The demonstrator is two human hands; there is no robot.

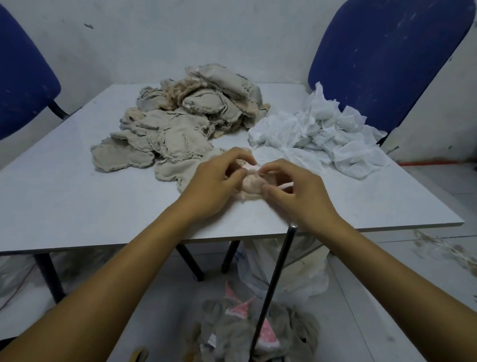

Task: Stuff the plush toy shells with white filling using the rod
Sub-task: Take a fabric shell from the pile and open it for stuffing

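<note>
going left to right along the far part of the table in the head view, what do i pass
left blue chair → pile of beige plush shells → crumpled white material → right blue chair

Left hand [217,185] and right hand [293,193] pinch a pale plush shell [252,183] on the table [59,195].

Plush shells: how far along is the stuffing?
Done: a few grey stuffed pieces lie below. In hand: left hand and right hand pinch one pinkish shell; the rod stands untouched. Left: a big pile of flat shells beside the white filling.
</note>
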